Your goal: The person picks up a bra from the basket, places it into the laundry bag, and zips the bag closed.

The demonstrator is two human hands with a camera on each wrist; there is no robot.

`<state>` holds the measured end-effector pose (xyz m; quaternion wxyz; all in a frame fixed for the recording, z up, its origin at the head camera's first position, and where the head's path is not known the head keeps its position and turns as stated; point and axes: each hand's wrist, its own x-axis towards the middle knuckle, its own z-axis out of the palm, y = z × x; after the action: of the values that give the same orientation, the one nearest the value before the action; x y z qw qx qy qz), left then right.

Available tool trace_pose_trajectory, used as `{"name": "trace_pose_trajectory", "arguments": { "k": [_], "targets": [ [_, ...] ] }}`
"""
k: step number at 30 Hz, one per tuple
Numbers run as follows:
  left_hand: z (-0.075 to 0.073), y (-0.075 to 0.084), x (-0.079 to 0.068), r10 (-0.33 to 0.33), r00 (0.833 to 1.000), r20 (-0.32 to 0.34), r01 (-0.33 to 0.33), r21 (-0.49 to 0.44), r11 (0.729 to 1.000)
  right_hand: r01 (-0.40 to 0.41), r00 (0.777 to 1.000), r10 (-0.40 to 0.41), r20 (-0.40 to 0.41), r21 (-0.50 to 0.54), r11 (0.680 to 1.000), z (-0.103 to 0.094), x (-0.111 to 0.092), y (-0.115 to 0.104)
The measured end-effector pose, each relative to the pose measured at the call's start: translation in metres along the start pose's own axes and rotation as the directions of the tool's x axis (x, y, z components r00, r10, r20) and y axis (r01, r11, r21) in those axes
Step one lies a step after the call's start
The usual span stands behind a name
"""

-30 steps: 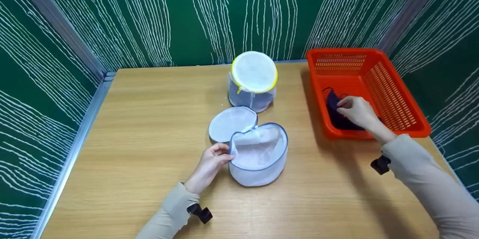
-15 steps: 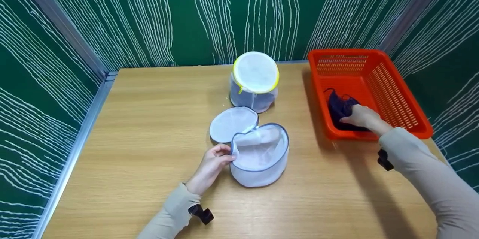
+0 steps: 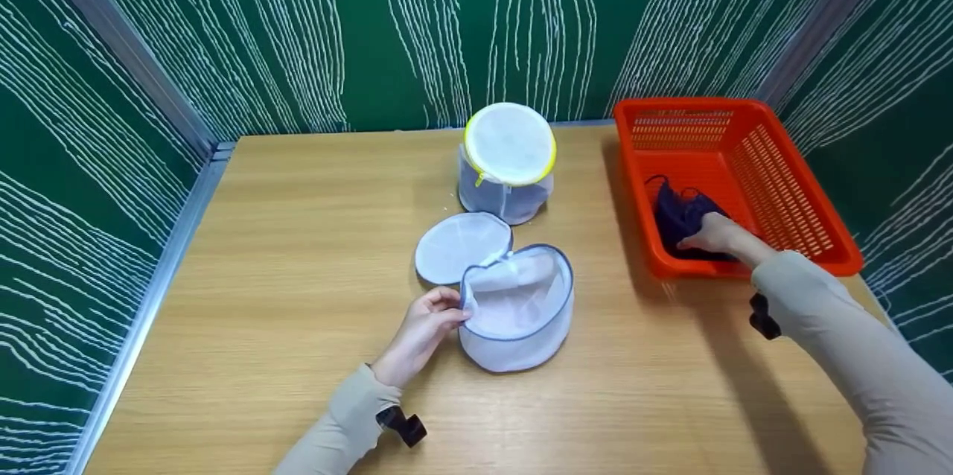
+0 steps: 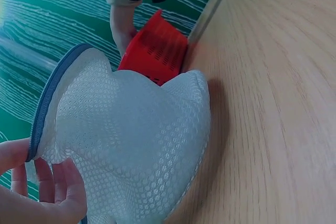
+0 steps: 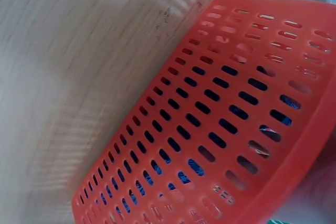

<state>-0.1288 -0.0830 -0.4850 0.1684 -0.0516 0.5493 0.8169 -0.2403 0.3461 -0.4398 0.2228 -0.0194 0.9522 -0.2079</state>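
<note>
My left hand [image 3: 417, 333] pinches the zippered rim of a white mesh laundry bag [image 3: 514, 352], thumb and fingers on either side of the edge. The bag's mouth is open, and its round lid [image 3: 458, 248] lies folded back on the table. In the left wrist view the bag's honeycomb mesh [image 4: 131, 124] fills the middle. My right hand [image 3: 716, 234] reaches into the red basket [image 3: 808, 199] and grips a dark navy cloth item [image 3: 674, 214] with thin straps; its fingertips are hidden in the cloth. Dark blue fabric shows through the basket's slots [image 5: 210, 108] in the right wrist view.
A second mesh laundry bag [image 3: 506, 199], cylindrical with a yellow zipper, stands behind the open one with its lid closed. Green walls with white streaks enclose the wooden table [image 3: 298, 237] at the back and sides.
My right hand has moved down into the basket, from the upper part of the navy cloth to its nearer part, and has taken hold there. My left hand keeps its pinch on the bag's rim.
</note>
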Motion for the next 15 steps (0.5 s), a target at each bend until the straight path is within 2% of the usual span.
{"name": "trace_pose_trajectory", "arguments": {
  "k": [7, 15],
  "targets": [
    [0.0007, -0.0007, -0.0006, -0.004, 1.000, -0.007, 0.004, 0.001, 1.000, -0.003, 0.998, 0.005, -0.061, 0.026, 1.000, -0.0011, -0.0014, 0.0037],
    [0.0014, -0.0015, -0.0014, -0.006, 1.000, -0.002, 0.007, 0.004, 1.000, 0.023, 0.988, -0.025, -0.151, -0.012, 1.000, -0.0057, -0.0040, 0.0066]
  ]
}}
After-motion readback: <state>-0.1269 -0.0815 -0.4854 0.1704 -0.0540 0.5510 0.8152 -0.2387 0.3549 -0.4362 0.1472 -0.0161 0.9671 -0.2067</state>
